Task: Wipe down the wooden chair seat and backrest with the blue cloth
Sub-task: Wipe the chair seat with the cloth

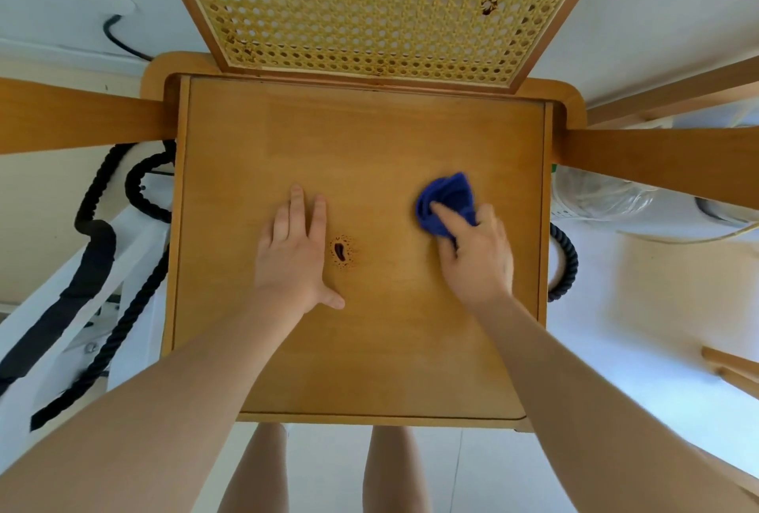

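Observation:
The wooden chair seat point(369, 143) fills the middle of the view, with its woven cane backrest point(382, 3) rising at the top. A dark brown stain point(341, 251) marks the seat near its centre. Smaller brown spots point(488, 7) show on the cane backrest. My left hand point(293, 254) lies flat on the seat, fingers straight, just left of the stain. My right hand point(476, 254) grips the bunched blue cloth point(447, 200) and presses it on the seat's right half.
Wooden armrests stretch out to the left point(78, 118) and right point(657, 163). Dark ropes point(135, 192) and black straps point(57, 307) hang over a white frame on the left. A clear plastic bag point(595, 196) lies on the white floor at the right.

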